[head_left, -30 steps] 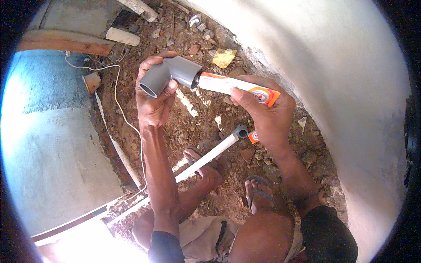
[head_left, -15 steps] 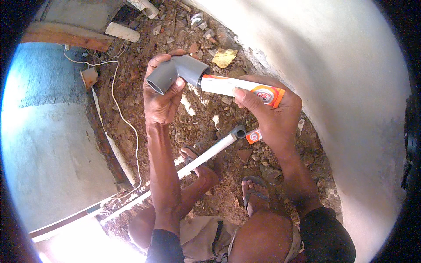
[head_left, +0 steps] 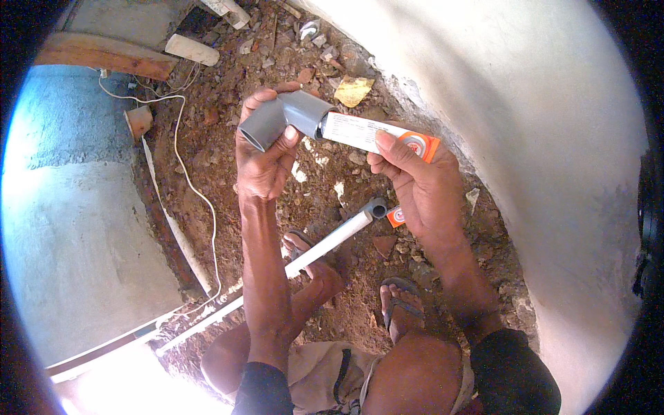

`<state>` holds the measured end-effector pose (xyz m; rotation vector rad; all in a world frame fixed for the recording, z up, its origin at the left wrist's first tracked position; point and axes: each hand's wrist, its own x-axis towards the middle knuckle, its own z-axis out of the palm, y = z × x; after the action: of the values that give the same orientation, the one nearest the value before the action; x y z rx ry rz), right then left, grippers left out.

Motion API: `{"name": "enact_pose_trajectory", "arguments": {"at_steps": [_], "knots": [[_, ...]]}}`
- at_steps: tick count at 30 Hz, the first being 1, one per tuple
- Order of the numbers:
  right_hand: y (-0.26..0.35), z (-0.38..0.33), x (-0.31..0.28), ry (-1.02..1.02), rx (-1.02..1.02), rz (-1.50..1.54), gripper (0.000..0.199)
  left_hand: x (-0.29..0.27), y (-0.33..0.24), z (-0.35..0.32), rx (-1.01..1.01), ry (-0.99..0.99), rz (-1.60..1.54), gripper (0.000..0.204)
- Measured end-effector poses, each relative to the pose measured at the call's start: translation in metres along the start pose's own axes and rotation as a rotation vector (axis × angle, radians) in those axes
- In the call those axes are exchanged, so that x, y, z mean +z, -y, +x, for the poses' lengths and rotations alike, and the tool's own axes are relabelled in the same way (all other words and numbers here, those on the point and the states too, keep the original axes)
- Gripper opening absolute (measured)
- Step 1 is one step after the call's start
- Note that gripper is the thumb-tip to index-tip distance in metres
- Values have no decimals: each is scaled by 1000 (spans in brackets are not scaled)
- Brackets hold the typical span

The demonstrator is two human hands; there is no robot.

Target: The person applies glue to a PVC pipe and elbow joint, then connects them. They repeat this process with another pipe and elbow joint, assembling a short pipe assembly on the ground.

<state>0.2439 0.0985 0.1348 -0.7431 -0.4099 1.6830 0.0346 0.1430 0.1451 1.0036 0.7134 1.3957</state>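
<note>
A grey plastic pipe elbow (head_left: 304, 111) is held up in my left hand (head_left: 261, 173), fingers wrapped behind it and thumb pressed on its underside. One open end faces the lower left; the other faces right. My right hand (head_left: 432, 190) pinches a flat white-and-orange squeeze tube (head_left: 351, 131), thumb on its upper face. The tube's dark tip meets the elbow's right-hand mouth; how far it reaches inside is hidden. Below the hands, a long white pipe (head_left: 335, 238) slants across, with a grey fitting (head_left: 377, 207) on its upper end.
Next to the fitting lies an orange-and-white packet (head_left: 395, 217), partly behind my right hand. Stony soil surrounds my sandalled feet. A pale wall (head_left: 553, 138) curves along the right. At left are a concrete block (head_left: 83, 235), a white cable (head_left: 200, 197) and pipe stubs (head_left: 191, 50).
My left hand and the elbow have shifted slightly right. My right hand has moved a little left and turned the tube, so more of its printed white face shows.
</note>
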Motion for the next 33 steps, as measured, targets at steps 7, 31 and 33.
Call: {"name": "enact_pose_trajectory", "arguments": {"at_steps": [7,31,33], "knots": [[6,-8,3,-22,5,-205,26,-5,10,1,42,24,-130,57],[10,-34,33,-59,-292,-401,25,-15,15,7,164,108,-314,78],[8,-33,35,-62,-252,-316,26,-16,14,8,172,86,-274,77]]}}
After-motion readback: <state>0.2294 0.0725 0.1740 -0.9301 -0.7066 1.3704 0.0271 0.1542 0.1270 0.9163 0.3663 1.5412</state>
